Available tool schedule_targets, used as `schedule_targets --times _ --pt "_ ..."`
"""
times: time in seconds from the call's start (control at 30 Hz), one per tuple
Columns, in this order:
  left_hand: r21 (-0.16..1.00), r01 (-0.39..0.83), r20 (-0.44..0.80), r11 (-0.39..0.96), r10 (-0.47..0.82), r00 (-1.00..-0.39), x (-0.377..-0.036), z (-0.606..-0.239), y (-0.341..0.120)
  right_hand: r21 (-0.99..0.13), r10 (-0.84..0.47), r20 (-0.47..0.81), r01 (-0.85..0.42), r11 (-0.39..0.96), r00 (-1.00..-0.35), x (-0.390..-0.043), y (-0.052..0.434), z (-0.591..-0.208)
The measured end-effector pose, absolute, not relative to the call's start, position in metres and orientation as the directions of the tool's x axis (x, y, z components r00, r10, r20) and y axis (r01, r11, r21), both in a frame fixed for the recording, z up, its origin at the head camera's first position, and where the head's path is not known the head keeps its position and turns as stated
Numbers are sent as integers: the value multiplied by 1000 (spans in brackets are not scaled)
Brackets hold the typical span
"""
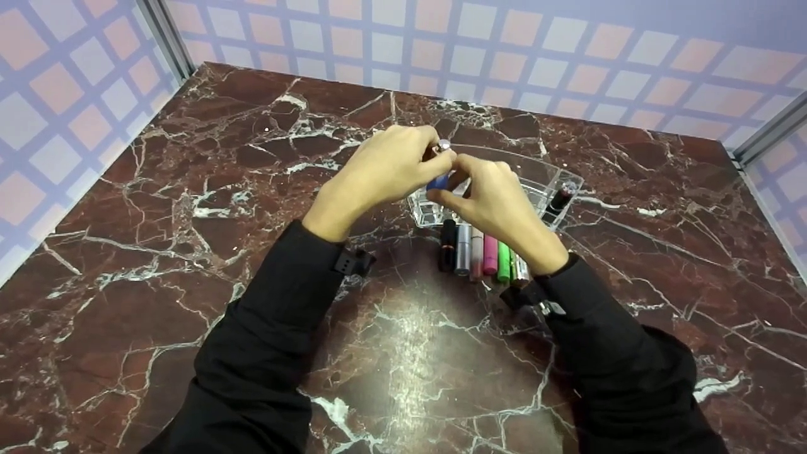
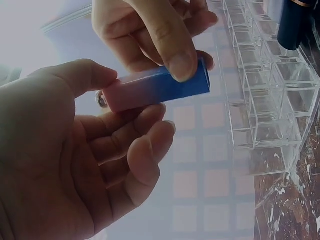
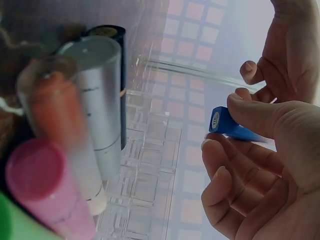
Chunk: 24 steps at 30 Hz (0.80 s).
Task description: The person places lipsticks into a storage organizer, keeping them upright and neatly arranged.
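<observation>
Both hands hold a square lipstick tube (image 2: 160,90) that fades from pink to blue, with a silvery ornament at its pink end. My left hand (image 1: 384,164) pinches that pink end between thumb and fingers. On the blue end, my right hand (image 1: 495,192) has its thumb on one side and fingers on the other. A small round label shows on the end face of the blue part (image 3: 216,120) in the right wrist view. The tube is held above the left part of a clear compartmented organizer (image 1: 419,217), which the hands partly hide.
A dark lipstick (image 1: 560,197) stands in the organizer's right end. Before the organizer lies a row: black tube (image 1: 447,243), silver tube (image 1: 463,249), clear-capped tube (image 1: 476,255), pink tube (image 1: 490,255), green tube (image 1: 504,261) and one partly hidden by the right wrist. Checkered panels (image 1: 466,60) border the marbled tabletop.
</observation>
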<state>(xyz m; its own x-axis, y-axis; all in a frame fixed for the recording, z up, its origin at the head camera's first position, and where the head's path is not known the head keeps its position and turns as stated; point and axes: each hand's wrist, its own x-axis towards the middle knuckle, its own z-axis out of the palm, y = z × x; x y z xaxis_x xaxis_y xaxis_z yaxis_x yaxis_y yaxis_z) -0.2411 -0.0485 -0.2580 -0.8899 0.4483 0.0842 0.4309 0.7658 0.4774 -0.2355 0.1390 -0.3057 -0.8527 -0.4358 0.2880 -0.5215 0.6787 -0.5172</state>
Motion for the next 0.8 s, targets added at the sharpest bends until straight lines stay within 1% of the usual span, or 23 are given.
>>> schedule_targets --times 0.2,0.57,0.8 --pt "489 465 111 738 477 -872 -242 -257 -50 -533 -406 258 -480 697 -877 -246 137 -304" --pt "434 452 148 779 433 -889 -248 -265 -45 -588 -399 225 -451 672 -889 -261 137 -313" --pt "419 426 154 802 399 -904 -250 -268 -45 -567 -411 225 -462 681 -883 -266 133 -317"
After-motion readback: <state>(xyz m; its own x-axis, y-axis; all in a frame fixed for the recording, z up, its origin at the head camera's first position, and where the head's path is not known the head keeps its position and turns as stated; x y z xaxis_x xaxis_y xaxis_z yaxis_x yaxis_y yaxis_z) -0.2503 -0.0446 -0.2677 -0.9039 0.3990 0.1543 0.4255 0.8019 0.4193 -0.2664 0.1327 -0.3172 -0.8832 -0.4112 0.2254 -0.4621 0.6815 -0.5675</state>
